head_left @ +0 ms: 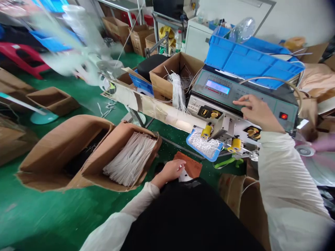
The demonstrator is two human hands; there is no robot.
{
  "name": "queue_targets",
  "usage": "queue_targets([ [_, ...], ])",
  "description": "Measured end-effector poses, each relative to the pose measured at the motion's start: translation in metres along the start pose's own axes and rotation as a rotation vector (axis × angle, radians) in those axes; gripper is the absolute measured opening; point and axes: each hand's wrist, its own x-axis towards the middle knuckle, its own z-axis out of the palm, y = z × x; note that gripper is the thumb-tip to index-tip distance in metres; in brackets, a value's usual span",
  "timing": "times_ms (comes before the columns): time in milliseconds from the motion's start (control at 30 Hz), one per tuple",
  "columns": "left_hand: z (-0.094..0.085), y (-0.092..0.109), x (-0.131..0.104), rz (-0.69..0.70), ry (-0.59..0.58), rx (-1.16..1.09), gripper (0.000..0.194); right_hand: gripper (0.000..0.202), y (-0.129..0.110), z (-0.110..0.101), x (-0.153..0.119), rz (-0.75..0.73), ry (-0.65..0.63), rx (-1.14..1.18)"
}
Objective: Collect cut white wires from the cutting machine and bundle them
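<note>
My right hand [258,111] is over the control panel of a wire machine [246,96], its index finger stretched toward the buttons right of the lit display [217,86]. Nothing shows between its fingers. Low in front of my body, my left hand [172,170] rests near my lap with its fingers curled; whether it holds anything is hidden. Yellow rollers [206,132] stick out from the machine's front. Below them sits a blue tray [205,144] of small cut pieces. A bundle of white wires [178,92] hangs over the edge of a cardboard box left of the machine.
Cardboard boxes [89,150] stand on the green floor at the left, one filled with white wires [130,158]. A blue crate [246,52] sits on top of the machine. A pink-bladed fan [305,150] is at the right. Another open box [235,190] is below the machine.
</note>
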Motion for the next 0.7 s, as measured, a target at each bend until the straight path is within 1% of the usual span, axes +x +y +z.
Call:
queue_targets([
  [100,-0.001,-0.002,0.001,0.004,0.009,-0.013,0.031,0.037,-0.002,-0.001,-0.001,0.021,-0.015,0.004],
  [400,-0.002,-0.007,0.005,0.01,0.046,-0.077,0.03,0.034,-0.003,-0.002,-0.002,0.014,-0.036,-0.012],
  [567,-0.007,-0.008,0.009,-0.002,0.071,-0.133,0.03,0.034,-0.007,-0.003,-0.005,0.004,-0.036,-0.01],
  [700,-0.013,-0.007,0.015,-0.039,0.124,-0.209,0.03,0.035,-0.002,0.0,-0.003,-0.036,-0.007,-0.031],
])
